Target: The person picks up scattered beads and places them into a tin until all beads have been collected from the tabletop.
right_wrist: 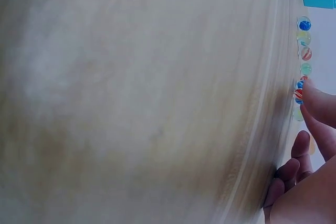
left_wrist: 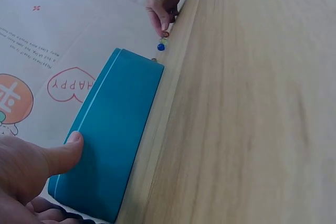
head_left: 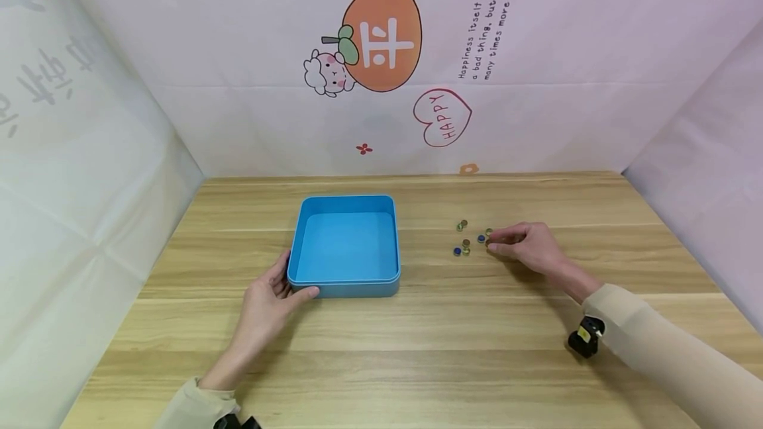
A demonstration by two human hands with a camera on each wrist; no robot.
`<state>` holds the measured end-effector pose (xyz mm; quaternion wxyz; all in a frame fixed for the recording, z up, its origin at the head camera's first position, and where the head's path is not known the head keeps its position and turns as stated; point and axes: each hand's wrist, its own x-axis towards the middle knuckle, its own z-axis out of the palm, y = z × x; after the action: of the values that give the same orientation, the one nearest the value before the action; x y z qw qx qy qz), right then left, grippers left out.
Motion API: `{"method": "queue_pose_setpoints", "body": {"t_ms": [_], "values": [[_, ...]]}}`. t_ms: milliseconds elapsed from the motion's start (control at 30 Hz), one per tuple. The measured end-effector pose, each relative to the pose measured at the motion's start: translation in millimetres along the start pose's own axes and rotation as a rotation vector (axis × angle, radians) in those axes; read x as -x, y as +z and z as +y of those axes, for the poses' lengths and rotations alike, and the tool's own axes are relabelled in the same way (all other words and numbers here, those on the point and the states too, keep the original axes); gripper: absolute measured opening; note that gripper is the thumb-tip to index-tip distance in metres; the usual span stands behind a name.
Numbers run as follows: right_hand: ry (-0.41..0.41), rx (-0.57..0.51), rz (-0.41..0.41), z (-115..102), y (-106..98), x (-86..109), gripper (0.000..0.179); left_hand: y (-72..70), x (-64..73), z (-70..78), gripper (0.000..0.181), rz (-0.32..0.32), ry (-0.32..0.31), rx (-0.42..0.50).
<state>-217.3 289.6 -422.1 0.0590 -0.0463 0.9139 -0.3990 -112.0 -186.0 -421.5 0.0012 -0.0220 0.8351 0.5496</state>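
Note:
A square, open-topped blue box (head_left: 340,288) stands on the table with a bare inside. My left hand (head_left: 269,300) grips its near left corner, thumb on the front wall (left_wrist: 102,145) and the other fingers round the left side. To the right of the box lie several small glass marbles (head_left: 466,243), some blue, some greenish, some reddish. At the right edge of this group my right hand (head_left: 530,248) has thumb and forefinger on a red-striped marble (right_wrist: 298,94), its other fingers loosely curled. A blue marble (head_left: 481,239) lies just left of those fingertips.
The wood-grain table (head_left: 381,363) ends at a white printed cloth (head_left: 250,104) behind, with more cloth on both sides. A black wrist camera (head_left: 585,337) sits on the right sleeve. In the right wrist view, a corner of the box shows beyond the row of marbles.

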Motion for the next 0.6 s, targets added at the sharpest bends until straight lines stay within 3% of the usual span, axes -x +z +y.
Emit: {"method": "queue_pose_setpoints", "body": {"t_ms": [600], "values": [[0.027, 0.011, 0.007, 0.3, 1.5, -2.6, 0.039, 2.9, -5.5, 2.2, 0.099, -0.002, 0.017, 0.022]]}}
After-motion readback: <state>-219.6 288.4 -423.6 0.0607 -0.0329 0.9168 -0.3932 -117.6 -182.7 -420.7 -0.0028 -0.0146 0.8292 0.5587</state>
